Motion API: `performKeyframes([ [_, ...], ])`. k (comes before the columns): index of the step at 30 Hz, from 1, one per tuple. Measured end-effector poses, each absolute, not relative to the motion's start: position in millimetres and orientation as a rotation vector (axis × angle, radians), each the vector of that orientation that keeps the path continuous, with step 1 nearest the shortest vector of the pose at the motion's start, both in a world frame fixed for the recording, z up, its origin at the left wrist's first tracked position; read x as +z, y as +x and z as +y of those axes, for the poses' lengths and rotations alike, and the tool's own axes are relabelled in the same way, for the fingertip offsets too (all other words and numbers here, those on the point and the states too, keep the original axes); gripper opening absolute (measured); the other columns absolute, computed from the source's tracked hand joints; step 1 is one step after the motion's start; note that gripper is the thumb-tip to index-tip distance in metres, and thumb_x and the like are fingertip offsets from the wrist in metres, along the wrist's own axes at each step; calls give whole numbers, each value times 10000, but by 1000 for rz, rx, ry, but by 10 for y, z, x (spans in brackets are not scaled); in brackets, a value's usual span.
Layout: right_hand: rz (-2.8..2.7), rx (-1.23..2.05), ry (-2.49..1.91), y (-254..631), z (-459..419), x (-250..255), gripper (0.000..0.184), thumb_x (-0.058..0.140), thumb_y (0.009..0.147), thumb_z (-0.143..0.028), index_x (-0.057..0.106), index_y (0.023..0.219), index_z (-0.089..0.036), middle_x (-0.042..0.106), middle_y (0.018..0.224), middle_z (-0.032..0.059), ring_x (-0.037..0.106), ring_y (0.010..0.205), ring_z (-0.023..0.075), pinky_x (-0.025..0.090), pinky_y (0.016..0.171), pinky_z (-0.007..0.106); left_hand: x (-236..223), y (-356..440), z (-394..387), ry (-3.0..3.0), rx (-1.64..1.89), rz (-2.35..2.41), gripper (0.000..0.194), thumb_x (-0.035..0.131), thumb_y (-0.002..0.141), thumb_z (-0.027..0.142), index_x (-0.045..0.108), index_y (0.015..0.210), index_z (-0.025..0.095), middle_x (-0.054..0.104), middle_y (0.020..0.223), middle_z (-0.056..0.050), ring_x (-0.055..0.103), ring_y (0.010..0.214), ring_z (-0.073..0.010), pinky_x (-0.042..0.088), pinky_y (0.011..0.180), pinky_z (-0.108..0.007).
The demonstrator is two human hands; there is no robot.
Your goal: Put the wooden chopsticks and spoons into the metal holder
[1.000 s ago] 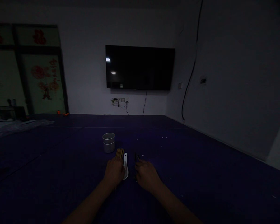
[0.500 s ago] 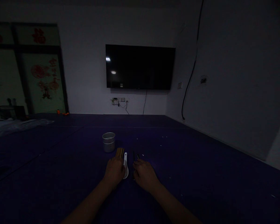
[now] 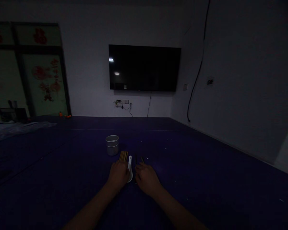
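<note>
My left hand [image 3: 119, 174] lies closed over a bundle of wooden chopsticks [image 3: 124, 156], whose ends stick out beyond the knuckles. Against its thumb side rests a white soup spoon [image 3: 130, 163], bowl towards me and handle pointing away. My right hand [image 3: 146, 177] is curled just right of the spoon. Under its fingers are a thin dark stick-like piece [image 3: 135, 158] and a second slim piece [image 3: 142, 159]; their kind is too dark to tell. Beyond my left hand stands a grey metal cup-shaped holder [image 3: 112, 146], upright and apart from both hands.
Dark blue sheeting [image 3: 206, 191] covers the wide surface, with small white scraps [image 3: 165, 148] on it. Clear plastic film [image 3: 19, 128] lies at the left. A television [image 3: 145, 68] hangs on the far wall, and a black cable [image 3: 196, 76] runs down the right wall.
My right hand has shifted slightly left with the thin dark piece, nearer the spoon. The left hand, chopsticks, spoon and metal holder have hardly moved.
</note>
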State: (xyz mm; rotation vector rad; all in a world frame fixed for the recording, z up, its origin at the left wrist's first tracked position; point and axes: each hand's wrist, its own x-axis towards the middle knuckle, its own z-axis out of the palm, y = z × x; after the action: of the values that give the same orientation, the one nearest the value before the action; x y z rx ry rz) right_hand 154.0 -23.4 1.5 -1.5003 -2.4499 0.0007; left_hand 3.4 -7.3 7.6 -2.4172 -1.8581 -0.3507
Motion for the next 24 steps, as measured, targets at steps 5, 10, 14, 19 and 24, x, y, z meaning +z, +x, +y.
performKeyframes([
  [5,-2450,-31,-1482,1525,-253,34,320,358,871,-160,632,1037,-147,653,1082,104,518,1112,222,331,963,330,92,41,-86,-2419,-340,-1858,201,443,797,169,602,920,163,649,994,-129,595,997,-256,418,831,-350],
  [10,-2353,-69,-1540,1601,-224,65,336,348,895,-169,633,1071,-157,654,1109,106,542,1103,210,344,952,311,80,32,-84,-2415,-356,-1849,188,453,791,162,604,901,167,649,974,-122,601,980,-258,427,818,-357],
  [14,-2269,-101,-1720,1743,-165,98,357,372,872,-113,621,1120,-173,658,1110,122,578,1061,206,369,918,310,62,30,-72,-2418,-378,-1842,189,450,805,169,608,908,165,645,963,-127,597,984,-260,428,825,-365],
  [19,-2313,-108,-1822,1838,-153,121,332,540,768,-129,639,1079,-185,667,1076,123,588,1039,241,400,873,331,76,31,-73,-2414,-426,-1838,188,444,814,157,602,916,165,639,967,-116,591,978,-243,426,828,-350],
  [24,-2349,-99,-1808,1803,-171,96,352,517,746,-71,641,1061,-168,662,1078,126,576,1057,257,404,860,344,72,45,-86,-2478,-579,-1680,159,438,855,216,587,888,169,628,979,-108,577,973,-234,429,836,-351],
])
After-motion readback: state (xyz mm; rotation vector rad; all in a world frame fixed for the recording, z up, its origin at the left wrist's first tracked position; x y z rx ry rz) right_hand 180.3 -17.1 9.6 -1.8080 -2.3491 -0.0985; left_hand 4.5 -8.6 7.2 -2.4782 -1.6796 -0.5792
